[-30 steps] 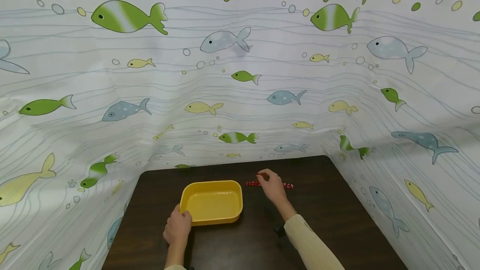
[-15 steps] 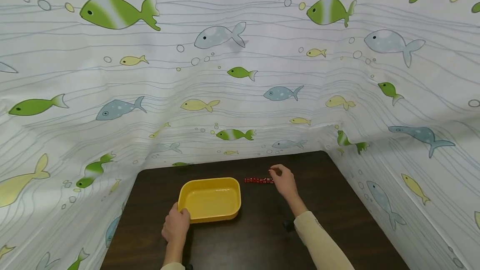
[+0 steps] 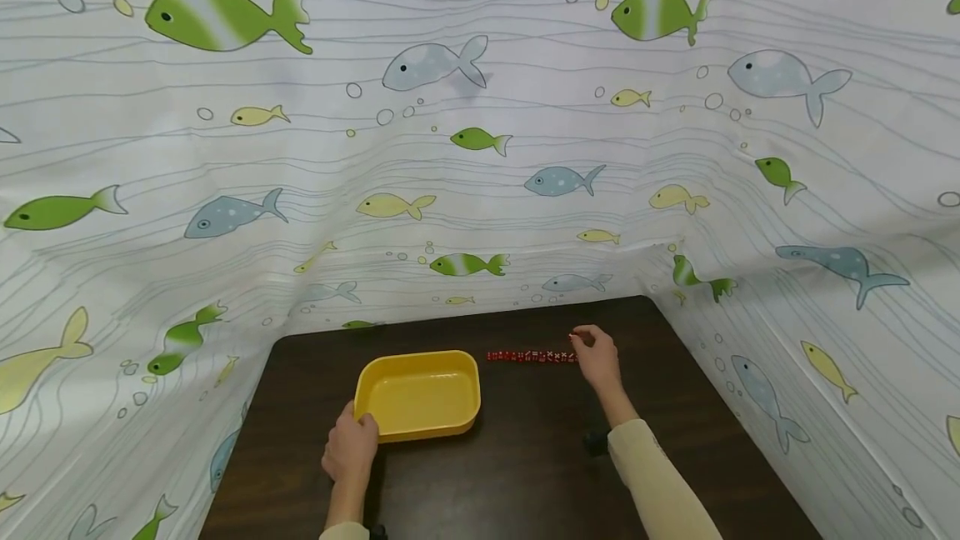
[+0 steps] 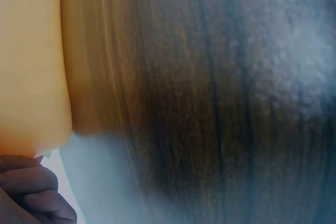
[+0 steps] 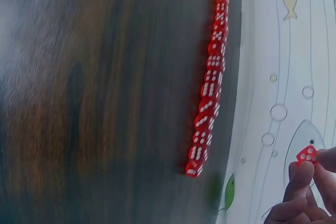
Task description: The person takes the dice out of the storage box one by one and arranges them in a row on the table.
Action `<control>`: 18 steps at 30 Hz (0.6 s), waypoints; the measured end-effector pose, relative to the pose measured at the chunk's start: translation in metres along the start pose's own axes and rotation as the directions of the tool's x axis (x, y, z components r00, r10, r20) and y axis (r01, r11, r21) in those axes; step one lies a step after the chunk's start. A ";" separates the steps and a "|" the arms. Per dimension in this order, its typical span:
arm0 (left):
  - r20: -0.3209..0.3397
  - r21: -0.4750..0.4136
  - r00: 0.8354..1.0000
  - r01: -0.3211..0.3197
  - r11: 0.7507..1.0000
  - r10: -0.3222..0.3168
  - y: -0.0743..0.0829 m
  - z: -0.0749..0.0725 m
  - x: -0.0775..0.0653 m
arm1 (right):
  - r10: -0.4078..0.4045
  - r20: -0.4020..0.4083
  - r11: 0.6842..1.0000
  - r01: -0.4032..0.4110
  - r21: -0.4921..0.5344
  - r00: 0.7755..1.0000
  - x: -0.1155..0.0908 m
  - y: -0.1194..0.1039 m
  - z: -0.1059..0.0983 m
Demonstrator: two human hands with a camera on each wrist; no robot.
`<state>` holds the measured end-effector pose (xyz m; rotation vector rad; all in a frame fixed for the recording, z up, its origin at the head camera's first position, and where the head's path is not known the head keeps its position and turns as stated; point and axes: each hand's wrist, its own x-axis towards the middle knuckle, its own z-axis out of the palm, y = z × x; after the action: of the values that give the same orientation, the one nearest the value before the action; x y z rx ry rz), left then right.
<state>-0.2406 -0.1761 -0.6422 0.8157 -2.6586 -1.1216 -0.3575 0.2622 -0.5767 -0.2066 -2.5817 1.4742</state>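
My right hand [image 3: 597, 357] pinches a single red die [image 5: 306, 154] with white pips between thumb and fingertips. It is raised above the right end of a row of red dice [image 3: 525, 356]. That row stands in a nearly straight line near the table's far edge, several dice side by side; the right wrist view shows its dice [image 5: 206, 103] touching or almost touching. To the left of the row sits a yellow plastic tub [image 3: 420, 433] with rounded corners. My left hand [image 3: 350, 444] grips the tub's near left corner, thumb over the rim; in the left wrist view its curled fingers [image 4: 31, 182] show under the tub wall [image 4: 31, 61].
Everything stands on a dark brown wood-grain table [image 3: 510, 482]. A white curtain [image 3: 337, 148] printed with fish surrounds its back and sides. A dark wrist strap piece [image 3: 596, 442] shows by the right sleeve.
My right hand has moved right along the row with the die, uncovering more of the dice. My left hand keeps its grip on the tub. The head view has shifted slightly.
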 end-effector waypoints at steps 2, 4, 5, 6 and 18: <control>-0.006 0.004 1.000 -0.003 1.000 0.003 0.000 0.001 0.000 | 0.018 0.001 1.000 -0.018 -0.013 1.000 0.002 0.004 -0.004; -0.013 0.008 1.000 -0.003 1.000 0.003 0.000 0.001 0.000 | 0.034 -0.004 0.999 -0.034 -0.020 0.999 0.005 0.008 -0.007; -0.016 0.011 1.000 -0.002 1.000 0.002 0.000 0.002 0.000 | 0.038 -0.005 0.999 -0.038 -0.021 0.999 0.006 0.010 -0.009; -0.018 0.012 1.000 -0.001 1.000 0.001 0.000 0.002 0.000 | 0.044 -0.005 0.999 -0.044 -0.021 0.999 0.007 0.012 -0.010; -0.017 0.008 1.000 0.003 1.000 -0.003 0.000 0.003 0.002 | 0.112 -0.021 0.994 -0.112 -0.011 0.994 0.016 0.037 -0.017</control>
<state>-0.2426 -0.1754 -0.6445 0.8271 -2.6508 -1.1008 -0.3678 0.2986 -0.5988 -0.3714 -2.6018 1.4850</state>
